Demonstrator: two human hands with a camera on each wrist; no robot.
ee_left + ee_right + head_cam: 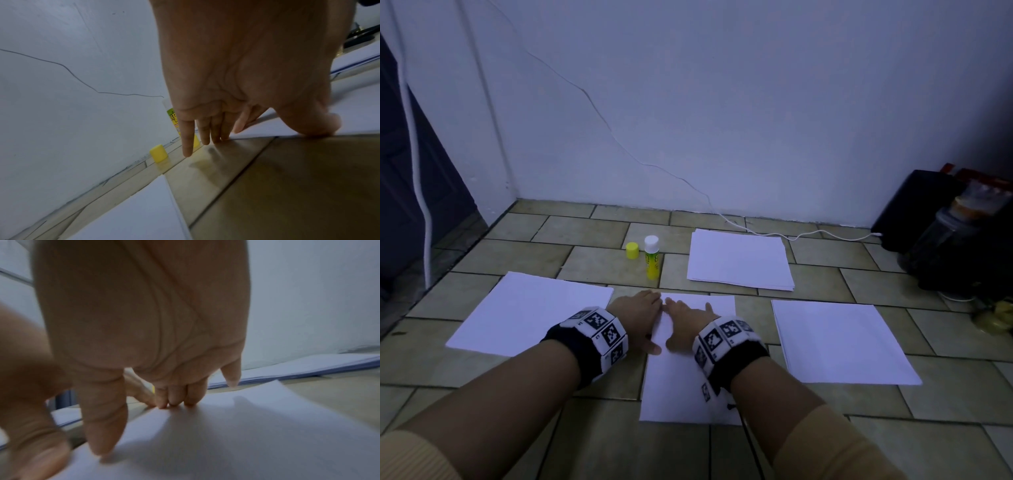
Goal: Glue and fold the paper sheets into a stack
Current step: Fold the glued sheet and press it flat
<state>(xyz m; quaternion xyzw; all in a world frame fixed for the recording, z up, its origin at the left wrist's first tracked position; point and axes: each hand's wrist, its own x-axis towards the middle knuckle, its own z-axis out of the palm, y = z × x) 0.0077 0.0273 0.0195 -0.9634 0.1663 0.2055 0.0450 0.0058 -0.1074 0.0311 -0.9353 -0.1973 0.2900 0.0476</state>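
A narrow folded white sheet (681, 380) lies on the tiled floor in front of me. My left hand (642, 317) lies at its left edge, fingers straight and tips on the floor, thumb pressing the paper's edge (277, 128). My right hand (688, 323) presses flat on the sheet (246, 434) with straight fingers (174, 395). The two hands' fingertips nearly meet at the sheet's far left corner. A yellow glue stick (652, 262) stands upright behind the hands, its yellow cap (632, 250) standing beside it on the left. A stack of white paper (739, 260) lies farther back right.
A single white sheet (524, 315) lies to the left, and another sheet (839, 342) to the right. A black bag and jars (941, 233) stand at the far right by the wall. A white cable (791, 234) runs along the floor there. At the left is a dark door (400, 171).
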